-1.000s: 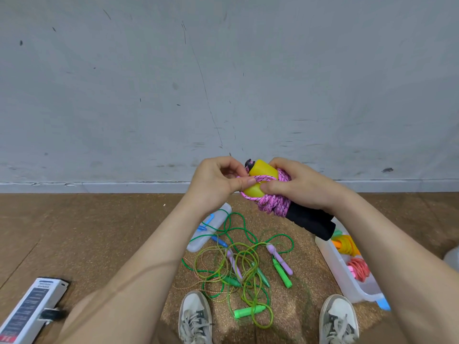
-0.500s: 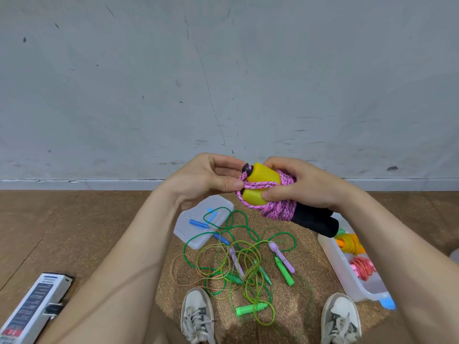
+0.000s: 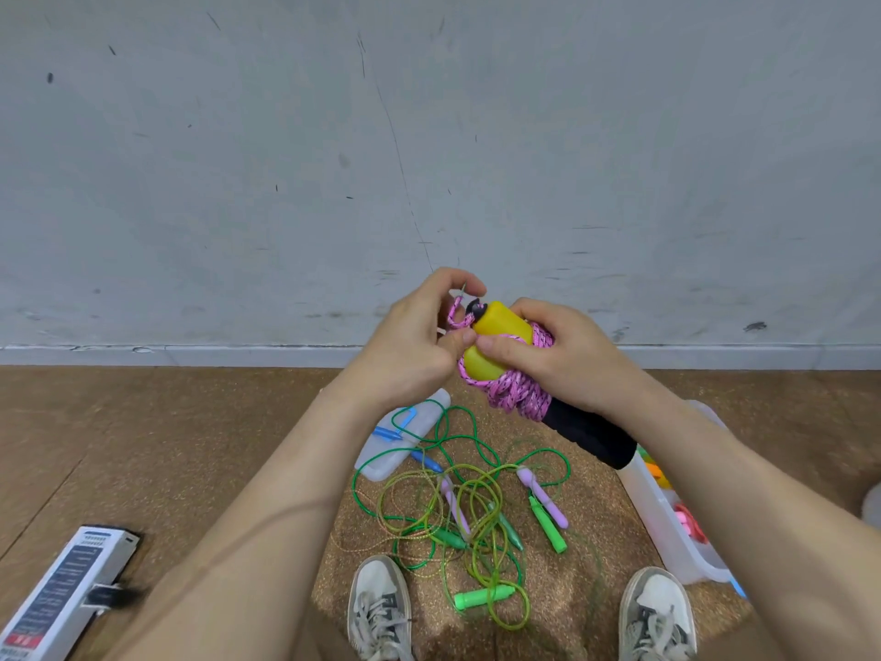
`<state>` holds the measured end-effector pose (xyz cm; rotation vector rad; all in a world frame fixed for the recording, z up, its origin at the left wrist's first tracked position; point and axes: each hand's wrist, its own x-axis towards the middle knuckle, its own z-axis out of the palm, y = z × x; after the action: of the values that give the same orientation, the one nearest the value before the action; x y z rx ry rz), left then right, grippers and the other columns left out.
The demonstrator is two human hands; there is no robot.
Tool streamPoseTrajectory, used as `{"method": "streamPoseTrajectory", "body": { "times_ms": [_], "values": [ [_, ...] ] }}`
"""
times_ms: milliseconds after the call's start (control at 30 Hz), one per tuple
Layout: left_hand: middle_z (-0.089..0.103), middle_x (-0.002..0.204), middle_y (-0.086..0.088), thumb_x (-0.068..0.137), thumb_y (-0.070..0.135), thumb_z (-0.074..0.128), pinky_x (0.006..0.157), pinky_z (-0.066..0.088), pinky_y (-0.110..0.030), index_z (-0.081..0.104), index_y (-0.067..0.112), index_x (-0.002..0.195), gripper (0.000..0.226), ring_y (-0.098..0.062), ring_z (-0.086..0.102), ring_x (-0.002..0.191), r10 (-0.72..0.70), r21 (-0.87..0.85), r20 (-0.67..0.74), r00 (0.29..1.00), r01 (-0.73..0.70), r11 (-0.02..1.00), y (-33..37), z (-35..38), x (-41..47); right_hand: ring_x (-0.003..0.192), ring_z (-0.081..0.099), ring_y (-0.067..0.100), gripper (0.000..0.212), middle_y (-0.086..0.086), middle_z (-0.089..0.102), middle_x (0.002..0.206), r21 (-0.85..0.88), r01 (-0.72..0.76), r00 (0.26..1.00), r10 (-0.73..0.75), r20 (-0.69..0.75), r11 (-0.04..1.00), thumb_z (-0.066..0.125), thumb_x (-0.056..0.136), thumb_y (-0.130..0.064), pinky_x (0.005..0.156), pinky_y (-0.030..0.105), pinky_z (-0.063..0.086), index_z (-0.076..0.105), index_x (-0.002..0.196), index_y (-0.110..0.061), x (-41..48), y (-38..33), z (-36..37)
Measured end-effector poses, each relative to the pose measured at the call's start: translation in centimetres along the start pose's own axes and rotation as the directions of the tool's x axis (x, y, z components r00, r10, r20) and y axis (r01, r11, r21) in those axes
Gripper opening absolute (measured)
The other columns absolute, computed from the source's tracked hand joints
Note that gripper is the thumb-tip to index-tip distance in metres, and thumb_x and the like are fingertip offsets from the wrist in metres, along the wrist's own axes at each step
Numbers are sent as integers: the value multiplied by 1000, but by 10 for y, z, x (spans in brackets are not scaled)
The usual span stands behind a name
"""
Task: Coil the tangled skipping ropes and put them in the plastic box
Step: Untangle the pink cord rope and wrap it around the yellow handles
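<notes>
A pink skipping rope (image 3: pixel 517 393) is wound around its two yellow-and-black handles (image 3: pixel 500 331), held up in front of me. My right hand (image 3: pixel 558 360) grips this bundle around the coils. My left hand (image 3: pixel 419 341) pinches a loose end of the pink cord beside the yellow handle tips. Below on the floor lies a tangle of green and yellow-green ropes (image 3: pixel 457 508) with green and purple handles. The plastic box (image 3: pixel 662 522) stands at the right, holding coiled orange and pink ropes, partly hidden by my right arm.
The box's clear lid (image 3: pixel 395 446) with blue clips lies on the floor behind the tangle. My two shoes (image 3: pixel 379 608) flank the ropes at the bottom. A white device (image 3: pixel 62 593) lies at the lower left. A grey wall rises behind.
My left hand's fingers have shifted from the yellow handle tip to pinching the loose pink cord end and lifting it a little. The bundle stays in my right hand.
</notes>
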<state>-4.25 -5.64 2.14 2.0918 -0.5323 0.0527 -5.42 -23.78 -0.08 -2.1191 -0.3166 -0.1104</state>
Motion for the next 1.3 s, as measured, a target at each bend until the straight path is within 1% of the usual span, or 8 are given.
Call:
{"method": "streamPoseTrajectory", "body": {
  "times_ms": [167,333,533,767,967,1100,1200,1300],
  "values": [
    [53,66,-1,74,-2,56,56,46,-22,62,23,105,40,-11,55,56,-138,-216,-238,961,86,973,11,6,4,66,54,16,33,-6,53,60,-172,-58,992,37,-123,983,55,62,-56,61,38,44,54,73,-25,-1,-6,5],
    [57,63,2,84,-9,50,66,46,-25,59,17,75,28,-18,68,69,-272,-489,-312,910,91,867,1,-24,4,61,47,18,36,-4,44,56,-166,-121,976,87,-201,979,55,66,-50,59,40,39,47,69,-15,2,3,-14],
    [61,84,-1,75,-7,71,65,48,-23,60,17,84,28,-11,57,69,-125,-380,107,986,157,912,0,-14,-2,54,36,7,31,-8,37,56,22,-61,991,63,-116,998,63,71,-38,49,21,28,49,66,-11,1,-4,-8],
    [51,92,-2,66,-15,55,65,50,-28,65,27,102,56,-15,51,72,170,118,26,985,-171,978,4,-7,-6,56,42,4,14,-7,46,63,179,-201,974,216,-64,963,62,81,-20,48,15,30,55,71,-15,3,-7,-1],
    [57,97,5,81,17,58,75,49,-26,73,27,102,28,-7,56,84,363,351,-78,929,-315,882,-6,-5,-6,63,43,12,9,-2,47,68,309,-241,965,260,-20,920,61,76,-20,59,30,32,57,76,-11,5,-7,1],
    [68,84,3,79,17,62,72,52,-27,66,20,83,7,-10,66,78,64,-38,-160,985,-71,997,-1,6,-5,56,40,7,13,-14,42,56,220,-136,985,155,-73,966,63,69,-25,51,21,31,51,70,-18,3,-7,4],
    [66,67,-2,77,7,67,67,51,-33,55,15,91,20,-16,60,58,-296,-547,-19,955,238,803,4,11,-2,58,41,7,17,-13,43,58,236,-61,995,78,-63,970,59,63,-26,53,22,32,53,74,-14,2,-10,7],
    [64,70,-7,63,9,62,64,50,-31,65,8,90,27,-16,58,59,-329,-676,46,943,272,685,4,15,2,59,41,9,22,-9,43,61,241,-3,998,20,-67,970,61,65,-24,54,25,33,54,80,-9,1,-11,10]
  ]
}}
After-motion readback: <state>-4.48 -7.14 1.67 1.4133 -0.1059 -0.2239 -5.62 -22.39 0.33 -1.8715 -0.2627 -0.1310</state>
